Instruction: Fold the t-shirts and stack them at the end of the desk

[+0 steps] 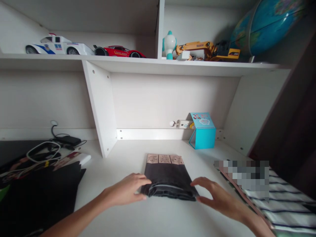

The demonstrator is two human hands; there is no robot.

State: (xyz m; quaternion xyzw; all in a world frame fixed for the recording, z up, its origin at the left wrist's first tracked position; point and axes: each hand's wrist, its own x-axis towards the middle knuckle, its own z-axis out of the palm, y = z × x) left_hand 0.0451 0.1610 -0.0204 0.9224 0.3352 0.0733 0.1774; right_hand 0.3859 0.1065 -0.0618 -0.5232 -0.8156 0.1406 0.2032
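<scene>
Folded dark cloth (168, 179) at 12 o'clock; my left hand (128, 191) and right hand (214, 194) flank it, fingers spread, touching its near corners.

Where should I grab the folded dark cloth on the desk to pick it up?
Probably by its two near corners, one from each side. The folded dark cloth lies flat, its thick layered edge facing you. The left hand and right hand already sit at those corners, so pinching there should keep the layers together.

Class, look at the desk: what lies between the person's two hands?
In the head view, a folded dark grey cloth lies between the left hand and right hand, both touching its near corners.
</scene>
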